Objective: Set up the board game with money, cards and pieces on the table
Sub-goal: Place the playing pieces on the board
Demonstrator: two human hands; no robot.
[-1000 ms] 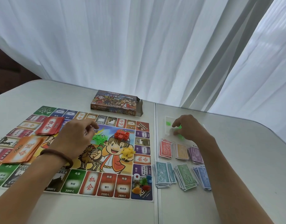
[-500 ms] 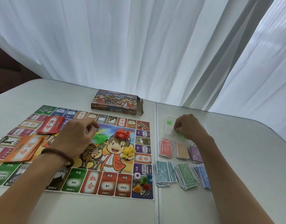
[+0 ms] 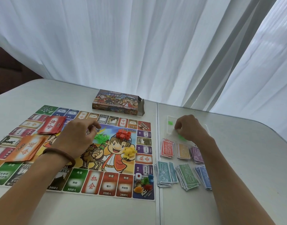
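- Orange card stack [image 3: 28, 149] and red card stack [image 3: 52, 125] on the far left: both down on the game board [image 3: 71, 182]?

- Both down, fanned a little, so I count the cards as done. Then my left hand [image 3: 74, 138] hovers over the middle of the board, its fingers curled with thumb and forefinger together. I cannot tell whether they pinch anything.

- And the pieces?

- Just beyond that hand is a heap of green pieces [image 3: 101, 137]. The red houses [image 3: 123, 133] and yellow pieces [image 3: 129, 151] are piled further right. The die [image 3: 137, 177] and pawns [image 3: 145, 182] sit on the near right corner square. The game box [image 3: 117, 103] lies behind the board.

- The right side?

- My right hand [image 3: 188, 129] rests on a clear plastic packet [image 3: 171, 125] on the surface [image 3: 245, 159], its fingers curled onto it and seemingly gripping it. A few green bits show inside. Nearer me, six banknote stacks [image 3: 167, 147] lie sorted by colour.

- So what's left?

- I judge only emptying that packet onto the green heap.
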